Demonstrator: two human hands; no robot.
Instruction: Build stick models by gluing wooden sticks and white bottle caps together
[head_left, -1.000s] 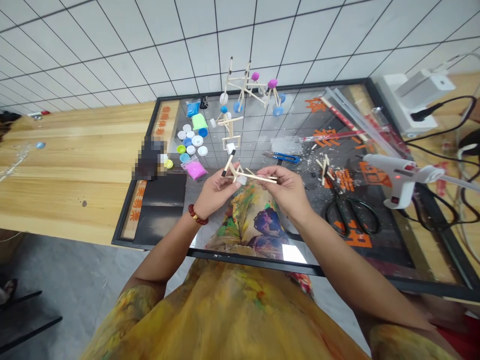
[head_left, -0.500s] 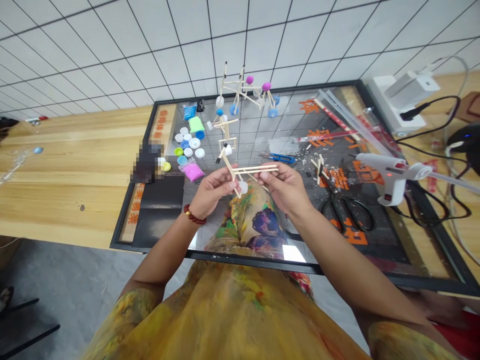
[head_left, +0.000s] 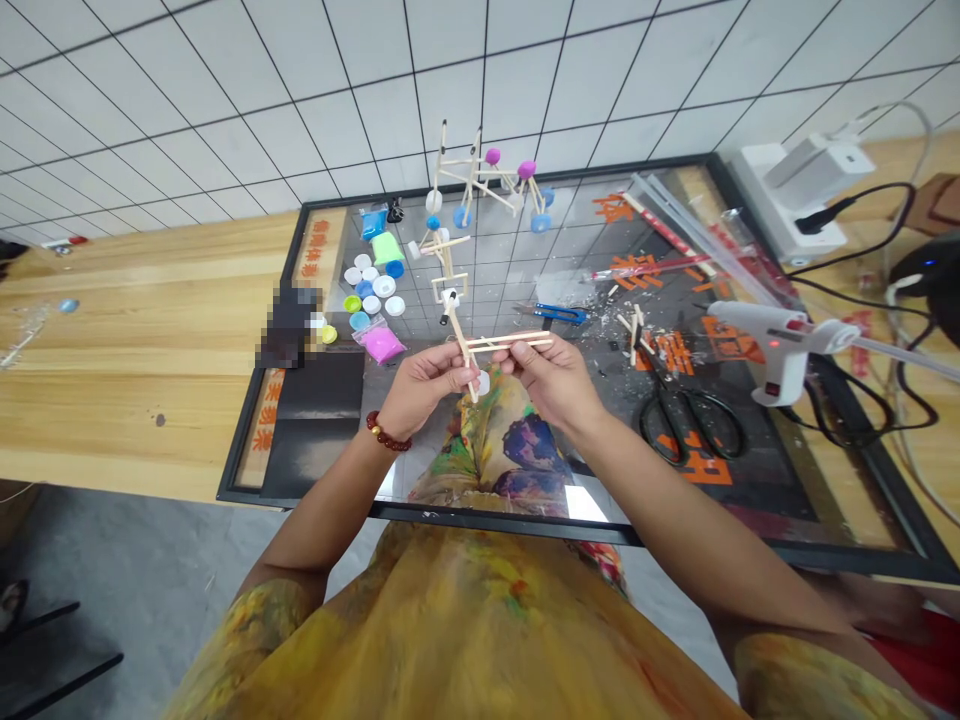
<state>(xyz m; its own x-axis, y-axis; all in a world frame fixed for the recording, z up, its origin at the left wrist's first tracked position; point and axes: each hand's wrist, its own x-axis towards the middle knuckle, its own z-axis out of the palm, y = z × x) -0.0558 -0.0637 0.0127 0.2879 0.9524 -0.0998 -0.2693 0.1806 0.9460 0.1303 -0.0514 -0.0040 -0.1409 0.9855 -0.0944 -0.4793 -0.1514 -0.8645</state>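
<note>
Both my hands hold a small frame of thin wooden sticks (head_left: 491, 345) above the near part of a glass-topped board (head_left: 525, 270). My left hand (head_left: 424, 385) pinches the slanted stick that has a black tip and a white cap on it. My right hand (head_left: 551, 378) grips the two parallel sticks that point to the right. Another white cap sits on the frame just below my fingers.
A finished stick model (head_left: 484, 180) with blue wheels and pink tops stands at the board's far edge. Bottle caps (head_left: 371, 290) and pink clay (head_left: 382, 343) lie at the left. Blue clippers (head_left: 559, 315), black scissors (head_left: 686, 420) and a glue gun (head_left: 780, 335) lie at the right.
The stick frame has been turned in my hands, so the parallel sticks now lie level and a little higher. The view has shifted slightly.
</note>
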